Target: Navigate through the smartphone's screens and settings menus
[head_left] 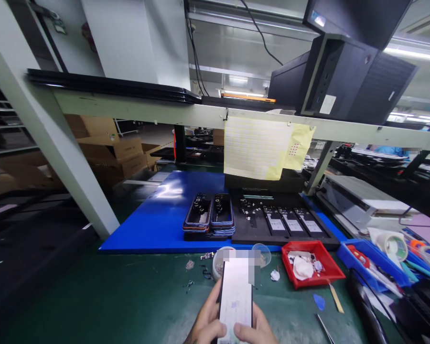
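Note:
A smartphone with a bright white screen stands upright between my two hands, low in the middle of the head view. My left hand grips its left edge, the thumb resting on the lower screen. Around the right edge closes my right hand, its thumb also on the glass. Part of the screen's top is blurred out. Behind the phone sit a small round tub of tiny parts and a clear round dish, both partly hidden. Loose screws lie to the left.
Stacked phone frames stand on a blue mat, beside a black tray of phone parts. To the right are a red bin, a blue bin, a blue pick and tweezers. A shelf beam crosses above.

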Tool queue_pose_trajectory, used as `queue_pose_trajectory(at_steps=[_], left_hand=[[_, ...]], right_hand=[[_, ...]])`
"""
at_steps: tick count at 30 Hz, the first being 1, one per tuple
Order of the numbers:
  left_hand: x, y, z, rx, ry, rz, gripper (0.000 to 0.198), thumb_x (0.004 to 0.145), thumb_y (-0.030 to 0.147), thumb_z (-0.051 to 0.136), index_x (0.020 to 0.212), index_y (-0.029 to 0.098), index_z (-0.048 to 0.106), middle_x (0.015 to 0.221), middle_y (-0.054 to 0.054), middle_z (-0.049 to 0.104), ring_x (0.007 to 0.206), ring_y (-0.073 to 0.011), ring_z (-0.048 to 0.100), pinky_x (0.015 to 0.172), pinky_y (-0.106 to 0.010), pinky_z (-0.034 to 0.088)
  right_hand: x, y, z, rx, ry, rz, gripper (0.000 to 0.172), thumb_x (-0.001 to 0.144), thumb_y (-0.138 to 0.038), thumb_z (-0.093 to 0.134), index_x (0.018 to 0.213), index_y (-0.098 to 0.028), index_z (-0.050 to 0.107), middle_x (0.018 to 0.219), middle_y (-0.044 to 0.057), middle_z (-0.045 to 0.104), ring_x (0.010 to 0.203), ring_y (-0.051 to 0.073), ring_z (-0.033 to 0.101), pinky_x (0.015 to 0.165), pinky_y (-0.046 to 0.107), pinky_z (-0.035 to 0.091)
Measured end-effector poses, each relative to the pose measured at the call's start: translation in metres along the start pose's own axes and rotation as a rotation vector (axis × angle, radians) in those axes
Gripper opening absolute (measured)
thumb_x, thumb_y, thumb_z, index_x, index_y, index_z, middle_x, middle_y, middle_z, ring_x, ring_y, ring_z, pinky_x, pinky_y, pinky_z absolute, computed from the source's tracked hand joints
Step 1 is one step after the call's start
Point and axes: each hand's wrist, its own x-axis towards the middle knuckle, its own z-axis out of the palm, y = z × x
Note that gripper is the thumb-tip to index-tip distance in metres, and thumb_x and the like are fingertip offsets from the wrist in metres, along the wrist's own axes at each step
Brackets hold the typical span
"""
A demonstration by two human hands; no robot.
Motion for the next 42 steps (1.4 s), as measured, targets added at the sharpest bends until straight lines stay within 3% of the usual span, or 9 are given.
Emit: queue_pose_trajectory(at_steps=[3, 6, 11, 18, 29, 42], left_hand=[[0.002, -0.001, 0.002, 0.017, 0.043, 0.007, 0.101, 0.058, 0.018, 0.056, 0.148, 0.013, 0.009, 0.092, -0.007, 0.071, 0.075, -0.0248, 0.060, 0.059, -0.029, 0.039], [0.002, 0.000, 0.002, 0.028, 0.064, -0.027, 0.103, 0.056, 0.014, 0.055, 0.149, 0.016, 0.009, 0.092, -0.006, 0.071, 0.075, -0.0240, 0.059, 0.060, -0.029, 0.040], [-0.003, 0.006, 0.002, -0.017, 0.037, -0.032, 0.099, 0.058, 0.019, 0.054, 0.149, 0.020, 0.016, 0.093, -0.005, 0.070, 0.078, -0.0254, 0.060, 0.065, -0.031, 0.041], [-0.007, 0.017, 0.013, -0.078, 0.018, -0.037, 0.104, 0.052, 0.014, 0.049, 0.149, 0.018, 0.011, 0.089, -0.005, 0.071, 0.074, -0.0239, 0.061, 0.056, -0.027, 0.036], [0.002, 0.006, 0.005, 0.022, 0.012, -0.025, 0.111, 0.050, 0.013, 0.055, 0.149, 0.017, 0.006, 0.091, -0.005, 0.070, 0.075, -0.0245, 0.060, 0.058, -0.027, 0.040], [-0.007, 0.011, 0.007, -0.002, 0.023, -0.016, 0.104, 0.054, 0.016, 0.053, 0.149, 0.016, 0.009, 0.094, -0.006, 0.070, 0.082, -0.0279, 0.061, 0.066, -0.033, 0.039]], right_hand=[[-0.004, -0.009, 0.003, 0.048, -0.016, 0.079, 0.060, 0.050, -0.012, 0.064, 0.109, -0.009, 0.065, 0.085, 0.008, 0.075, 0.071, 0.024, 0.068, 0.063, 0.030, 0.046], [-0.009, -0.016, 0.007, 0.068, 0.038, 0.138, 0.065, 0.047, -0.012, 0.055, 0.111, -0.009, 0.065, 0.085, 0.008, 0.075, 0.073, 0.024, 0.066, 0.064, 0.030, 0.045], [-0.012, -0.014, 0.008, 0.104, 0.092, 0.134, 0.065, 0.045, -0.012, 0.052, 0.107, -0.007, 0.067, 0.081, 0.008, 0.075, 0.072, 0.024, 0.064, 0.060, 0.028, 0.042], [-0.006, -0.006, 0.001, 0.122, 0.067, 0.110, 0.064, 0.044, -0.012, 0.050, 0.105, -0.009, 0.068, 0.077, 0.009, 0.074, 0.064, 0.023, 0.062, 0.055, 0.028, 0.041], [0.000, -0.007, -0.001, 0.049, 0.028, 0.117, 0.063, 0.041, -0.011, 0.047, 0.101, -0.008, 0.070, 0.082, 0.010, 0.076, 0.066, 0.025, 0.067, 0.054, 0.029, 0.044], [-0.007, -0.009, 0.004, 0.146, 0.037, 0.115, 0.061, 0.043, -0.010, 0.050, 0.100, -0.008, 0.071, 0.070, 0.007, 0.073, 0.060, 0.021, 0.062, 0.052, 0.026, 0.039]])
